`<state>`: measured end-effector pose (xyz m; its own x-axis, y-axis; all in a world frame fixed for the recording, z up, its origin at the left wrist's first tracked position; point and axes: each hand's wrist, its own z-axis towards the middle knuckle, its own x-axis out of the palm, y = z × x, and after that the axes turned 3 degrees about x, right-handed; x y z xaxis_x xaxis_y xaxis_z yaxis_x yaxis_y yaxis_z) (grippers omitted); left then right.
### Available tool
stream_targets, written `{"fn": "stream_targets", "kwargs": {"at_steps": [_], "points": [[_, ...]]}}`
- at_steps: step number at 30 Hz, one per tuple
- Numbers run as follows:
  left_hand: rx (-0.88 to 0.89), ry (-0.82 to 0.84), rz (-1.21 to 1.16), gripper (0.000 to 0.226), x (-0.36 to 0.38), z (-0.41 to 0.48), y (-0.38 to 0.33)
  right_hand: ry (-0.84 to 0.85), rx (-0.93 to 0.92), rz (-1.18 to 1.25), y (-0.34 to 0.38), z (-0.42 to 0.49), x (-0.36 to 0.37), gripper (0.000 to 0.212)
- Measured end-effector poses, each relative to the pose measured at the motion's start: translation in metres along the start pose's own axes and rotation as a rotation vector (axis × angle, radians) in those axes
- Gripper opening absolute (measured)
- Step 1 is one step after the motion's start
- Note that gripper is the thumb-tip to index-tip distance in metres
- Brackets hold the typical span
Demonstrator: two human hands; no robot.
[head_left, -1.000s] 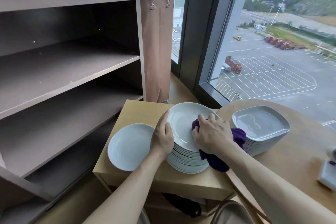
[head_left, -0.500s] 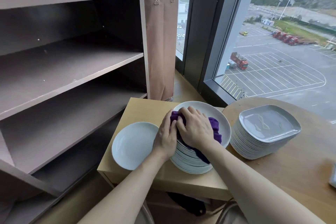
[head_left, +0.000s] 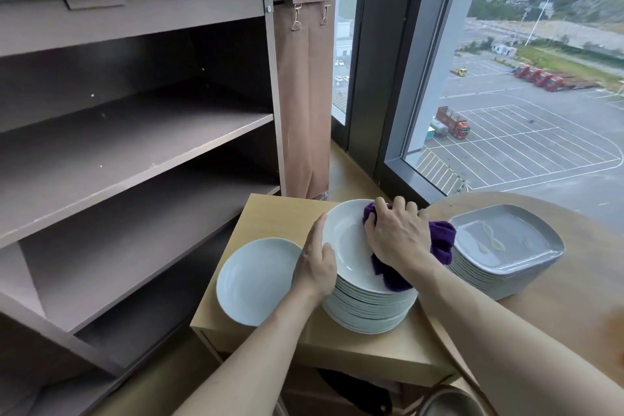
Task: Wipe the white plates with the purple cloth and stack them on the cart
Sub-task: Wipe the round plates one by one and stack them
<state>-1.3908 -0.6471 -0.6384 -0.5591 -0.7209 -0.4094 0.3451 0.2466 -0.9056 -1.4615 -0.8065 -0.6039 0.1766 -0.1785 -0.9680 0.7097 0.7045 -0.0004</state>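
The right hand (head_left: 398,236) has its fingers clenched on the bunched purple cloth (head_left: 442,240) and presses it into the far right part of the top plate (head_left: 347,246). A loose end of the cloth hangs over the plate's right edge. The left hand (head_left: 315,263) steadies the same plate at its left rim, thumb on the upper face and fingers laid along the outer edge, grasping it.

That plate sits on a tall stack of white plates (head_left: 368,311) on the small wooden worktop (head_left: 270,213). 1 more white plate (head_left: 256,280) lies alone just beside the stack on its left, partly over the worktop's edge. Whether it has been wiped, I cannot tell.

The cart (head_left: 135,132) stands to the left with its 3 shelves facing the person, and no white plate shows on any of them. By my reckoning the job is barely begun: 1 plate is under the cloth, the whole stack beneath it waits, and the stacking on the cart is not yet started.

A separate stack of grey square plates (head_left: 506,243) stands on the round worktop (head_left: 574,297) to the right.
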Motion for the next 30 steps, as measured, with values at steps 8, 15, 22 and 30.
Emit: {"fn": "stream_targets", "kwargs": {"at_steps": [8, 15, 22, 30], "points": [[-0.008, 0.031, -0.055, 0.058, -0.001, 0.000, 0.005, 0.108, -0.048, 0.067, -0.019, -0.040, -0.020, 0.038], [-0.073, 0.085, -0.204, 0.049, -0.008, -0.002, -0.004, 0.143, -0.210, 0.098, 0.007, -0.056, -0.029, 0.038], [-0.101, 0.092, -0.278, 0.050, -0.008, -0.002, -0.008, 0.147, -0.266, 0.262, 0.039, -0.038, -0.020, 0.036], [0.040, 0.162, -0.137, 0.060, -0.014, -0.002, 0.001, -0.021, -0.188, 0.129, 0.035, -0.001, 0.002, 0.038]]}}
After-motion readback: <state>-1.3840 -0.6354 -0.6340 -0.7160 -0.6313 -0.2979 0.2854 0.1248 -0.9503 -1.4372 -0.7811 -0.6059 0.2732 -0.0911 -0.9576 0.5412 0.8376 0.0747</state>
